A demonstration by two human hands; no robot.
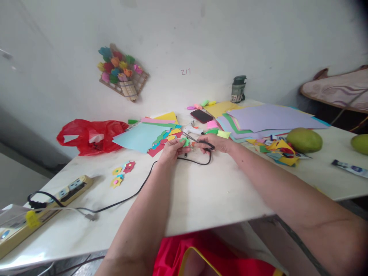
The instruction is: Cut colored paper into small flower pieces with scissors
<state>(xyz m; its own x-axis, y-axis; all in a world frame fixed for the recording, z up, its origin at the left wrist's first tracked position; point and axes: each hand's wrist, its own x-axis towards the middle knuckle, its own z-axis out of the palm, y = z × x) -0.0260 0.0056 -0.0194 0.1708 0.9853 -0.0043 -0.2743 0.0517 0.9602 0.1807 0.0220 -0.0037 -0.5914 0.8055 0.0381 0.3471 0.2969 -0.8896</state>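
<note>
Above the middle of the table, my left hand (171,150) pinches a small piece of green paper (186,142). My right hand (217,143) is closed around the black handles of a pair of scissors (207,145), whose blades point left, close to the green paper. Whether the blades touch the paper I cannot tell. Just behind both hands lie a white glue gun (194,130) and cut strips of coloured paper (161,141). Small paper flowers (116,181) in yellow and red lie to the left of my left hand.
A black cord (129,198) runs from the power strip (69,193) toward my hands. Coloured sheets (270,117), a phone (201,115) and a dark tumbler (238,90) are at the back. Paper scraps (280,151), a green mango (304,140) and a glue tube (350,168) lie right; a red bag (83,130) left.
</note>
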